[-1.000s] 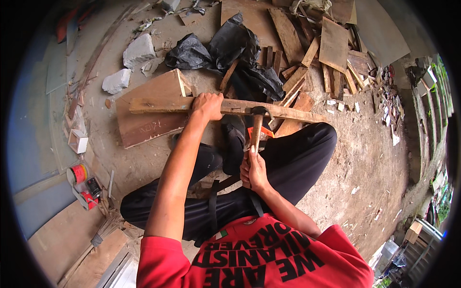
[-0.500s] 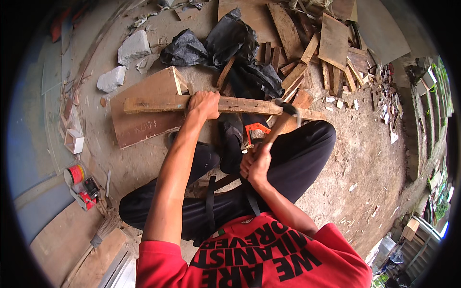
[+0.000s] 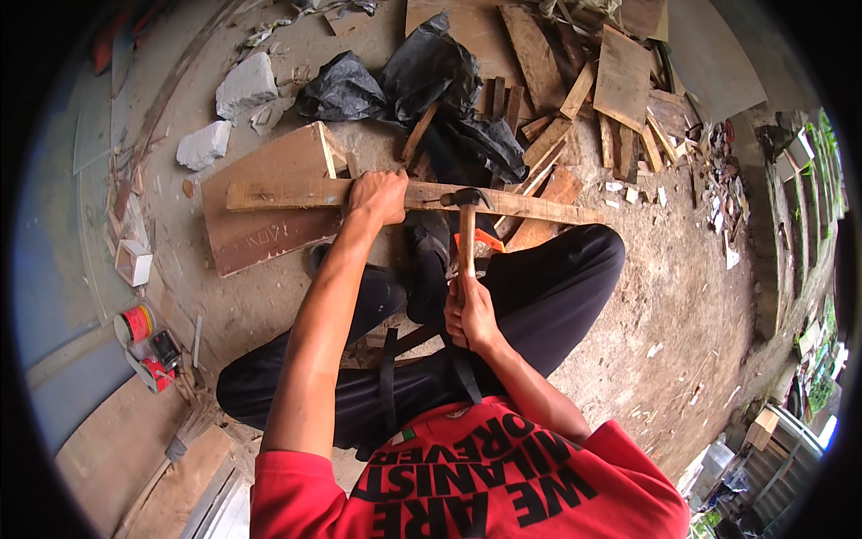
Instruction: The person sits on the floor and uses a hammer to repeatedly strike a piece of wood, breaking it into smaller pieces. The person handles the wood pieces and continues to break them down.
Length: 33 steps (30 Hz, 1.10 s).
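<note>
A long rough wooden plank (image 3: 296, 194) lies crosswise before me, past my bent knees. My left hand (image 3: 378, 197) is closed around it, left of its middle. In my right hand (image 3: 470, 314) is a claw hammer (image 3: 467, 238), gripped low on its wooden handle. Its dark head is over the plank, to the right of my left hand; whether it touches the wood I cannot tell. Behind the hammer an orange tool part (image 3: 480, 240) shows, partly hidden. Under the plank's left part lies a brown wooden board (image 3: 260, 238).
Black plastic sheeting (image 3: 426, 72) lies ahead, with a pile of scrap wood (image 3: 584, 99) at the far right. White blocks (image 3: 247, 88) sit at the far left. Near the left wall stand a red-and-yellow can (image 3: 136, 323) and a small white box (image 3: 134, 261).
The hammer has swung left, its handle now nearly upright in view and its head closer to my left hand. My left hand keeps its grip on the plank.
</note>
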{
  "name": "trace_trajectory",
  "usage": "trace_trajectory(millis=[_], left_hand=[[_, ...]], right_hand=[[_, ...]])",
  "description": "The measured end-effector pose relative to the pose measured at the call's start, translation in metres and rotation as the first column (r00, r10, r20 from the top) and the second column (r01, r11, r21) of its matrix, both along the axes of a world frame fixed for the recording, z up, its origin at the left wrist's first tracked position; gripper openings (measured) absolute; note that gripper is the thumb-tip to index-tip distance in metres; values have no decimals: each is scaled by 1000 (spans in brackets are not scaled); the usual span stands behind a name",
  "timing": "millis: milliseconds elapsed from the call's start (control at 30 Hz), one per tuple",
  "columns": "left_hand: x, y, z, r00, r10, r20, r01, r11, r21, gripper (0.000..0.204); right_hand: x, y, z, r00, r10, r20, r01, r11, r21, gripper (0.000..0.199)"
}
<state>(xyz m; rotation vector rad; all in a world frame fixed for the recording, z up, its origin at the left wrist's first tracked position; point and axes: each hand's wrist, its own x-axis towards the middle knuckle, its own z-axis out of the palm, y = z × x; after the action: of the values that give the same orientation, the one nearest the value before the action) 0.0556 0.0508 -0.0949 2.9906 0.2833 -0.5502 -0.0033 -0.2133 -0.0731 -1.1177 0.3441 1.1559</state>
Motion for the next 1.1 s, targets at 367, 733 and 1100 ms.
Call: trace_trajectory(millis=[367, 733, 1100], left_hand=[[-2, 2, -6, 1000, -16, 22, 16, 1000, 0, 35], [0, 4, -7, 1000, 4, -1, -4, 1000, -7, 39], [-3, 4, -9, 1000, -14, -20, 14, 999, 32, 49]], right_hand=[[-17, 4, -3, 994, 34, 105, -34, 999, -2, 53], [-29, 8, -2, 997, -55, 61, 54, 998, 12, 49], [-30, 13, -12, 999, -39, -15, 39, 999, -28, 49]])
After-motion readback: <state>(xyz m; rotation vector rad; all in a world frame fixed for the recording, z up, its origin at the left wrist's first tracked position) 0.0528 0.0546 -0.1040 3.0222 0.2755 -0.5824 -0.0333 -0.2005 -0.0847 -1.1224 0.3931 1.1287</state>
